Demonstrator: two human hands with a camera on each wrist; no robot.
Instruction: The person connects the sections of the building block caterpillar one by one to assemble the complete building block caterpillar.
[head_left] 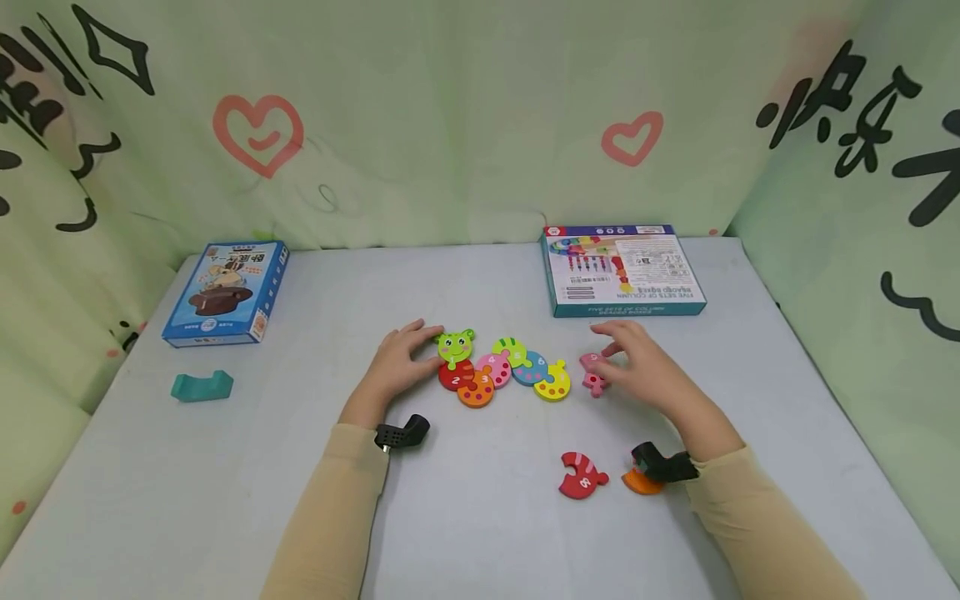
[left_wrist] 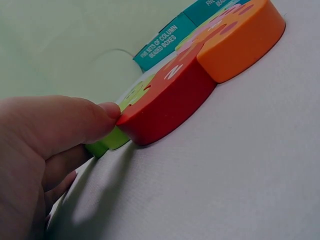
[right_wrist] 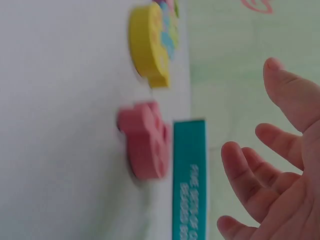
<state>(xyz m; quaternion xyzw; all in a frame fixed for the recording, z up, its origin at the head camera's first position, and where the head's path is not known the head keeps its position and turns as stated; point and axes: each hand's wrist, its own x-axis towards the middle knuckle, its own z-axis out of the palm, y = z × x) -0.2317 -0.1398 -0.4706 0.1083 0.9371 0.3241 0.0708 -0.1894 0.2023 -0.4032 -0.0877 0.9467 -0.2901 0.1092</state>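
Note:
A row of joined caterpillar puzzle pieces lies mid-table. It runs from a green smiling head (head_left: 455, 347) through a red piece marked 2 (head_left: 455, 375), an orange piece (head_left: 476, 389), a pink one (head_left: 495, 369), a green one (head_left: 511, 351) and a blue one (head_left: 530, 368) to a yellow piece (head_left: 553, 382). My left hand (head_left: 396, 365) touches the row's left end, its thumb (left_wrist: 95, 122) against the edge where red meets green. My right hand (head_left: 637, 367) hovers with spread fingers by a separate pink piece (right_wrist: 145, 140), apart from it in the right wrist view.
Nearer me lie a red piece (head_left: 581, 477) and an orange piece (head_left: 642, 482), the latter partly covered by the right wrist camera (head_left: 663, 463). A white and teal box (head_left: 622, 271) lies at the back right, a blue box (head_left: 227, 292) at the back left. A teal block (head_left: 201, 387) sits before the blue box.

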